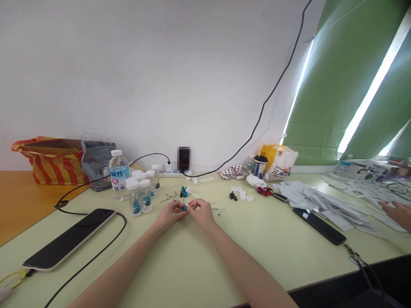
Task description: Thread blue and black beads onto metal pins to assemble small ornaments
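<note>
My left hand [171,213] is closed in a pinch around a small shiny blue part [184,208] with a thin dark rod rising from it. My right hand [202,213] meets it from the other side, fingertips pinched together at the blue part; whatever they grip is too small to name. Just beyond the hands are more blue and black parts [183,191]. Thin metal rods [167,199] lie by the left hand, and a few more [219,209] lie right of the right hand. Clear tubes with white caps [145,196], some with blue parts inside, stand at left.
A water bottle [118,177] stands behind the tubes. Phones [70,239] lie left and right [319,226]. White caps [243,195], black pieces [233,196], red-handled pliers [265,191] and papers [314,201] are to the right. Another person's hand [398,214] touches papers at far right.
</note>
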